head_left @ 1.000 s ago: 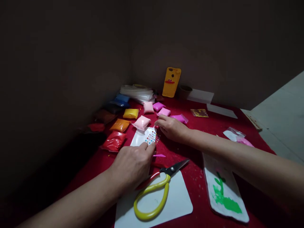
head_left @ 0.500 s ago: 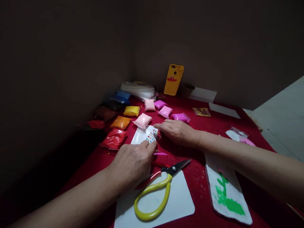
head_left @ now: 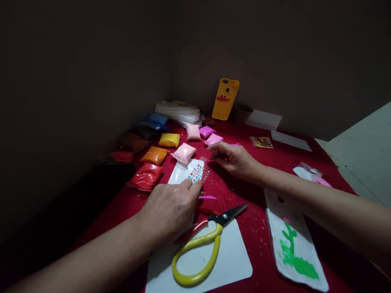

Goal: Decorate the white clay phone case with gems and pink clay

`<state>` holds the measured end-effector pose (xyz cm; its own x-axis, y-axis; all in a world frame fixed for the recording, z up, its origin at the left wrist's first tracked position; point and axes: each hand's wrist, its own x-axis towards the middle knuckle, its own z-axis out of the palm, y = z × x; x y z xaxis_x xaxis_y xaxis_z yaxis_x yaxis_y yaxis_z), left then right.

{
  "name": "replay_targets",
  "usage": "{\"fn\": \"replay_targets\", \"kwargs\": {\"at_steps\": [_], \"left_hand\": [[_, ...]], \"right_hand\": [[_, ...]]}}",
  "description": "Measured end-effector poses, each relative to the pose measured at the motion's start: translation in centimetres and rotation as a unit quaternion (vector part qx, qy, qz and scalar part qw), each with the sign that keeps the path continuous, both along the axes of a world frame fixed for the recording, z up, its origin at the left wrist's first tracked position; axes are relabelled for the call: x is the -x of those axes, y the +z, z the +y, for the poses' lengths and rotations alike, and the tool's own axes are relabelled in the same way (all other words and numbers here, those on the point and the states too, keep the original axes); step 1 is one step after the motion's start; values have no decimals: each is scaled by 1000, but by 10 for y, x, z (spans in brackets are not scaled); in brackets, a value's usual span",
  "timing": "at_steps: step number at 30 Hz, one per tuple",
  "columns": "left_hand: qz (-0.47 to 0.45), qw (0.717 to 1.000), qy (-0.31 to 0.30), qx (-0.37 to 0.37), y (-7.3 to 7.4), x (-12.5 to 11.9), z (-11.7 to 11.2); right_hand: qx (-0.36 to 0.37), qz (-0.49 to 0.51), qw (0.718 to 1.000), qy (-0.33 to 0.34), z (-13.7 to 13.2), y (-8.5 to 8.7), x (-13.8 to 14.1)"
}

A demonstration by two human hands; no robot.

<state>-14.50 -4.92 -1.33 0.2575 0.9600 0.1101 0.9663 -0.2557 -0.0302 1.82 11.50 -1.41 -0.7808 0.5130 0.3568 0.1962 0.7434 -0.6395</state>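
Note:
My left hand is closed, thumb and finger pinching the near edge of a clear sheet of rhinestone stickers. Coloured stones stand in rows on that sheet, which partly overlaps a white board. Beyond the sheet's upper right corner, my right hand is raised off it, fingers curled, with a gap between thumb and forefinger; nothing shows there. Yellow-handled scissors lie just below my left hand, one red handle partly under it. A thin pink tool pokes out beside my left fingertips.
Bags of coloured clay, such as red, orange and pale pink, lie beyond my hands. A white phone case with a green plant design lies under my right forearm. A yellow phone case leans against the wall.
My right hand has lifted off the rhinestone sheet and drawn up and to the right, its thumb and forefinger now apart. The left hand keeps its grip on the sheet.

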Motion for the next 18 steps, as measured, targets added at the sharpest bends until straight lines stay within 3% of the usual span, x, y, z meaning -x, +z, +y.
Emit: {"fn": "replay_targets", "kwargs": {"at_steps": [7, 11, 18], "left_hand": [[-10, 1000, -3, -11, -4, 1, 2], [-19, 1000, -9, -17, -4, 0, 0], [-42, 999, -12, -32, -4, -1, 1]], "right_hand": [[239, 30, 969, -46, 6, 4, 4], [284, 41, 956, -62, 5, 7, 7], [283, 58, 955, -65, 0, 6, 14]]}}
